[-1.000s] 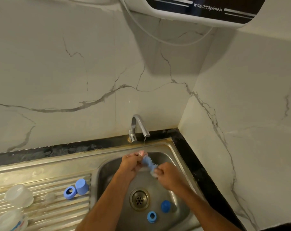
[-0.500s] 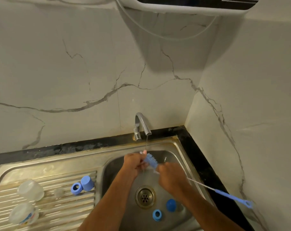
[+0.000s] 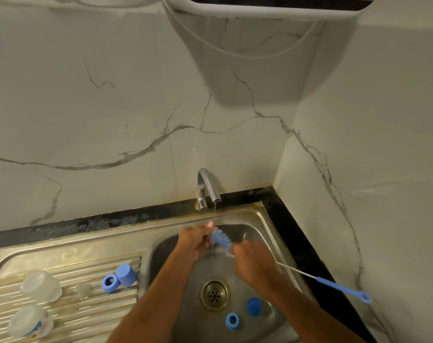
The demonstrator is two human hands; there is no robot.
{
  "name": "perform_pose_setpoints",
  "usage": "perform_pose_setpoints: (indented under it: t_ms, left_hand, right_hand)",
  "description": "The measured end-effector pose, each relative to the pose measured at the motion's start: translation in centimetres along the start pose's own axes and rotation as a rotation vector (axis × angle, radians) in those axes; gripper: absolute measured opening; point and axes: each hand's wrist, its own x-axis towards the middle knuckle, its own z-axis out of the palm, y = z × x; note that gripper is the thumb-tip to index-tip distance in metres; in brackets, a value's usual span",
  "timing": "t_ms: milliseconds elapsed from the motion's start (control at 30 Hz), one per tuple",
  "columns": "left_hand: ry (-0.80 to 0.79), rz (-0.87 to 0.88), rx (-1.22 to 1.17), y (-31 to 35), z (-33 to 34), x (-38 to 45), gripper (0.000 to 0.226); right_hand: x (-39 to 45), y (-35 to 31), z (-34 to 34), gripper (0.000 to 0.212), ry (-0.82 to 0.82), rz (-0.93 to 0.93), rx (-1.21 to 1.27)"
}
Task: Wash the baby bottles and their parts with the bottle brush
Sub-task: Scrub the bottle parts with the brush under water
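Both hands meet over the stainless steel sink basin (image 3: 272, 233), just under the thin stream of water (image 3: 214, 214) running from the curved chrome tap (image 3: 206, 186). Between them is the blue bottle brush (image 3: 220, 240), its bristled head slanting down to the right. The left hand (image 3: 194, 242) has its fingers curled at the upper tip of the bristle head, though whatever small part it may be pinching there is hidden. The right hand (image 3: 253, 264) is closed around the brush's stem just below the bristles, and the twisted wire shaft runs on past the wrist to the blue plastic handle with a hanging loop (image 3: 344, 290), which sticks out over the black counter edge (image 3: 309, 256) at the right.

On the basin floor, just right of the round metal drain (image 3: 214, 294), lie a blue bottle cap (image 3: 254, 306) and a blue screw ring (image 3: 232, 321), near each other but apart. On the ribbed steel drainboard (image 3: 74, 318) to the left, a second blue screw ring (image 3: 109, 282) touches a second blue cap (image 3: 126, 274). Farther left sit a small clear teat (image 3: 83, 289), a clear domed bottle piece (image 3: 40, 285) and, nearest the bottom edge, a clear baby bottle with printed markings (image 3: 29, 323); their outlines are blurred.

White marble-veined wall panels (image 3: 111, 107) rise behind and to the right of the sink, and a white wall-mounted appliance with a dark front (image 3: 272, 8) hangs overhead, a grey tube (image 3: 235, 52) looping beneath it.
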Motion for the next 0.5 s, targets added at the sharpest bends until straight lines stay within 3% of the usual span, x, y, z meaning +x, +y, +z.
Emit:
perform_pose_setpoints:
  t_ms: [67,167,233,300,400,500]
  left_hand:
    - [-0.059,0.014,-0.082,0.1,-0.1,-0.5,0.015]
    - [-0.216,0.001,-0.301,0.5,-0.8,-0.8,0.02]
    - [-0.291,-0.004,-0.332,0.6,-1.1,-0.6,0.021]
    - [-0.212,-0.027,-0.151,0.3,-0.8,-0.1,0.021]
    - [-0.059,-0.1,0.013,-0.5,-0.1,0.8,0.028]
    - [-0.058,-0.084,0.052,-0.3,0.9,0.5,0.028]
  right_hand:
    - [0.6,0.4,0.0,0.013,-0.058,0.103,0.361]
    - [1.2,1.2,-1.3,0.022,-0.339,0.39,1.163]
    - [1.1,1.8,-1.7,0.025,-0.426,0.477,1.393]
    - [1.0,1.8,-1.2,0.025,-0.321,0.415,1.1]
    - [0.4,1.1,-0.7,0.011,-0.08,0.14,0.26]
    - [0.0,0.2,-0.2,0.011,-0.041,0.014,-0.029]
